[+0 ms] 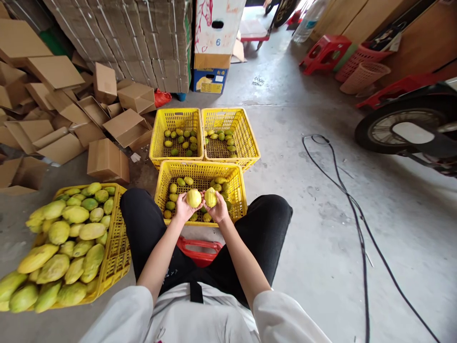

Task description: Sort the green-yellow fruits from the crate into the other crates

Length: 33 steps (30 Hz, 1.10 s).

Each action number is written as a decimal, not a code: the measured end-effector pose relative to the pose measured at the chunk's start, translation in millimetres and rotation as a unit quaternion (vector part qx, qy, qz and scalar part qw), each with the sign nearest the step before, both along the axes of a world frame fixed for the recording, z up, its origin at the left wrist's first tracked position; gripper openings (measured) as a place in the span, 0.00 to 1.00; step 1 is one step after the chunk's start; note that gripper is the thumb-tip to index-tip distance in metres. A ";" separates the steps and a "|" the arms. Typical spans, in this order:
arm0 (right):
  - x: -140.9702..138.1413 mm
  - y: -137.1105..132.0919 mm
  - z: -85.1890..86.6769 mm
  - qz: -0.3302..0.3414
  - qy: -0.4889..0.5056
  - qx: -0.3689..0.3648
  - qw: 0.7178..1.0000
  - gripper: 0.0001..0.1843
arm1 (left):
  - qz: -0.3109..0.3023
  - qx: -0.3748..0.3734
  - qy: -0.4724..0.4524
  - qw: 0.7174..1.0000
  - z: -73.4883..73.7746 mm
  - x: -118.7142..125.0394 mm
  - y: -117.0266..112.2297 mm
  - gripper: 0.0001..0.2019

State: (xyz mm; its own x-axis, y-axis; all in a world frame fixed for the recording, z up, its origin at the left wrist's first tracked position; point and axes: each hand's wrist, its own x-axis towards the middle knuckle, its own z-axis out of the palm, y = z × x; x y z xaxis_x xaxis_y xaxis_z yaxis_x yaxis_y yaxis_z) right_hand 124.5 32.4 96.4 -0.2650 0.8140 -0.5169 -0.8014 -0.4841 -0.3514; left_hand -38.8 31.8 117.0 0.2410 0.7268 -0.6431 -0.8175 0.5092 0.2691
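My left hand (183,208) is closed around a round-looking yellow papaya (193,197). Right beside it, a yellow-green papaya (210,197) with a pointed end rests in the closed fingers of my right hand (222,209). Both hands are side by side above the near yellow crate (200,165), which has green and yellow papayas (173,188) along its left and right sides. At my left knee, a tilted yellow crate (116,238) is heaped with larger-looking papayas (74,214).
Two more yellow crates (176,112) (232,112) with some papayas stand behind the near one. Cardboard boxes (107,159) lie piled at the left. A black cable (352,205) crosses the floor at the right, near a motorbike wheel (392,125). Red stools (326,52) stand farther back.
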 end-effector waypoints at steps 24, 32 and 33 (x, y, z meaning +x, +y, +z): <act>0.5 10.0 -7.4 0.027 -0.015 -0.053 0.998 0.11 | -0.085 -0.015 0.045 0.995 -13.5 1.0 4.8 0.19; -1.1 7.6 -5.8 -0.020 -0.037 -0.027 0.999 0.12 | -0.012 0.004 0.061 0.998 -16.7 4.0 5.1 0.18; -0.7 8.1 -6.8 -0.020 -0.042 -0.024 0.999 0.12 | -0.006 0.011 0.057 0.998 -17.3 4.1 4.7 0.18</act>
